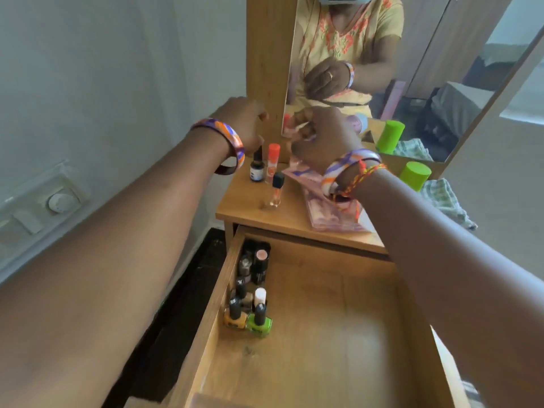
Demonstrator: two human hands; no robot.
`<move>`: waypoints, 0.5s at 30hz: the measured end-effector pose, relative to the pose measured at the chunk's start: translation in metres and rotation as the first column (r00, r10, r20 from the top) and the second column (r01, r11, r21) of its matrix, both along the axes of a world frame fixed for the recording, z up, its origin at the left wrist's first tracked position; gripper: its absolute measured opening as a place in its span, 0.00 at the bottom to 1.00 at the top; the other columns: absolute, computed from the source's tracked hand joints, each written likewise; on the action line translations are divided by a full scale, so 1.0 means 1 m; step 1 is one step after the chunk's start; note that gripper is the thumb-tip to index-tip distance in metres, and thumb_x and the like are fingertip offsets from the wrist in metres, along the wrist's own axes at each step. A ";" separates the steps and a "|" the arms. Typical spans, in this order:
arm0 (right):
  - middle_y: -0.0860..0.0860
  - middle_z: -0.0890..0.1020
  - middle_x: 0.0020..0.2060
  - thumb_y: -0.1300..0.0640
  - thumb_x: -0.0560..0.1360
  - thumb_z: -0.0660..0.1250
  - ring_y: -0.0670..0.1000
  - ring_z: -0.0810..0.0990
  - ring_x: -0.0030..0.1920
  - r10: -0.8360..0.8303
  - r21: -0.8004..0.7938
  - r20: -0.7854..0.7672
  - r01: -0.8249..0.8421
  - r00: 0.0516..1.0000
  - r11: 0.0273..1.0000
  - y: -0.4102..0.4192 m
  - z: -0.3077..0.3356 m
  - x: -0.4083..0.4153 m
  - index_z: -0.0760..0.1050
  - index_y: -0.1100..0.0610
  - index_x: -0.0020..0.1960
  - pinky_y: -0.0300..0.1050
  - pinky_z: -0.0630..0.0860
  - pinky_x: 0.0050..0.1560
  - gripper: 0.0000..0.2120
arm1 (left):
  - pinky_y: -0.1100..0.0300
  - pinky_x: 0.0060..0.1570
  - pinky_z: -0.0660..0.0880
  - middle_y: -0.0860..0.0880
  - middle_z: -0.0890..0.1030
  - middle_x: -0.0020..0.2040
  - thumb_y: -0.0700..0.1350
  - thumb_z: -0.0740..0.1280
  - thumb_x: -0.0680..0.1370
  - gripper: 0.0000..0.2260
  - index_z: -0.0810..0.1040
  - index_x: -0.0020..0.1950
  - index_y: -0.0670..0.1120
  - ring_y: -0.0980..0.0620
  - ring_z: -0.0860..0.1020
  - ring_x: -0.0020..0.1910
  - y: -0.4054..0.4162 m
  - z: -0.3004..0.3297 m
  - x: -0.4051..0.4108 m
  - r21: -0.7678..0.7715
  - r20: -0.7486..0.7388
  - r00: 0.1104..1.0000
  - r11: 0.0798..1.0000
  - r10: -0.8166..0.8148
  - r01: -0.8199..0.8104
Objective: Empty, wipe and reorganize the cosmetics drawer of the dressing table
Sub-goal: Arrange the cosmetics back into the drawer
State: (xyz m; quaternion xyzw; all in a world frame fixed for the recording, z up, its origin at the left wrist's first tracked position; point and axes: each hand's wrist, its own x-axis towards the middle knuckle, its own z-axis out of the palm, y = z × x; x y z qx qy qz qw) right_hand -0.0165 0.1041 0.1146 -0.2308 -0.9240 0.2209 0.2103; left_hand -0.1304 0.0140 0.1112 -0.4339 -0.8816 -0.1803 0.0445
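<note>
The wooden drawer [338, 334] is pulled open below the tabletop [250, 210]. Several nail polish bottles [250, 293] stand packed in its far left corner, with an orange one and a green one [260, 322] nearest me. The rest of the drawer floor is bare. A dark dropper bottle [256, 169], an orange-capped tube [273, 160] and a small clear black-capped vial [276, 189] stand on the tabletop. My left hand [244, 125] hovers just above the dropper bottle with loosely curled fingers that hold nothing I can see. My right hand [321, 134] pinches a small pale pink thing [297, 131], which is blurred.
A pink patterned pouch [329, 213] lies on the tabletop under my right wrist. A green-capped container [415, 175] and a checked cloth [444, 201] sit at the right. The mirror [412, 69] stands behind. A wall with a switch plate [44, 201] is close on the left.
</note>
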 end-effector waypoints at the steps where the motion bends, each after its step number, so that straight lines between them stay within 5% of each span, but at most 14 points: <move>1: 0.49 0.79 0.45 0.62 0.72 0.62 0.49 0.76 0.47 -0.033 0.010 -0.034 0.034 0.999 0.999 0.003 -0.002 -0.008 0.78 0.57 0.57 0.23 0.66 0.34 0.14 | 0.54 0.58 0.71 0.40 0.73 0.65 0.39 0.67 0.75 0.21 0.71 0.67 0.42 0.41 0.74 0.61 0.005 -0.002 -0.004 -0.051 -0.007 1.000 0.999 -0.005 0.005; 6: 0.54 0.79 0.59 0.65 0.71 0.64 0.53 0.77 0.59 0.009 0.030 0.075 -0.011 0.997 0.999 0.019 -0.018 -0.042 0.74 0.57 0.62 0.32 0.64 0.45 0.19 | 0.54 0.51 0.73 0.38 0.77 0.60 0.37 0.68 0.74 0.18 0.73 0.64 0.39 0.40 0.77 0.56 0.019 -0.014 -0.017 -0.176 -0.003 1.000 0.984 -0.014 0.013; 11: 0.54 0.79 0.57 0.64 0.72 0.65 0.52 0.77 0.56 -0.029 0.021 0.072 0.027 0.997 0.999 0.030 -0.022 -0.045 0.72 0.59 0.63 0.33 0.63 0.43 0.19 | 0.54 0.54 0.72 0.40 0.74 0.64 0.41 0.72 0.72 0.26 0.70 0.68 0.42 0.40 0.75 0.59 0.017 -0.014 -0.022 -0.161 -0.013 1.000 0.987 -0.008 0.006; 15: 0.54 0.80 0.55 0.63 0.72 0.64 0.50 0.76 0.50 -0.026 -0.009 0.016 0.026 1.000 1.000 0.029 -0.027 -0.042 0.75 0.59 0.58 0.36 0.63 0.39 0.15 | 0.56 0.53 0.70 0.41 0.73 0.64 0.37 0.68 0.73 0.22 0.70 0.67 0.43 0.41 0.74 0.60 0.019 -0.006 -0.017 -0.079 -0.085 0.996 0.997 -0.024 0.017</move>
